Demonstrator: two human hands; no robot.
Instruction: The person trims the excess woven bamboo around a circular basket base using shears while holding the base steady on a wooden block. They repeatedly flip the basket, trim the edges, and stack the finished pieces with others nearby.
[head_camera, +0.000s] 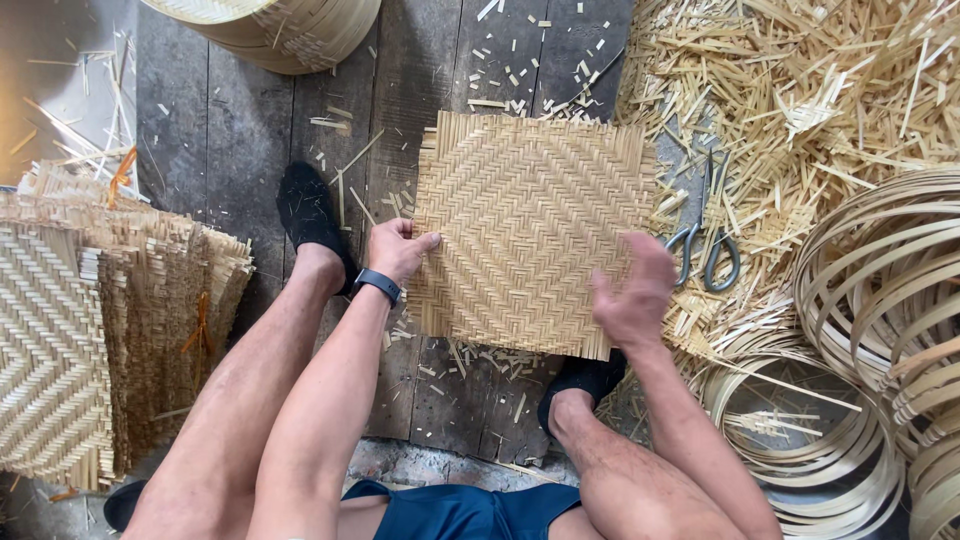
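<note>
On dark floor planks (240, 130), left hand (398, 250) grip pinching woven mat (530, 230), right hand (632, 295) open, bamboo scraps (800, 90) around.

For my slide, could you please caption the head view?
Left hand grips a square woven bamboo mat on floorboards; right hand hovers beside scissors.

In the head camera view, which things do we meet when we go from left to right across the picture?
Stack of woven mats → left hand → square woven mat → right hand → scissors → coiled bamboo hoops.
</note>
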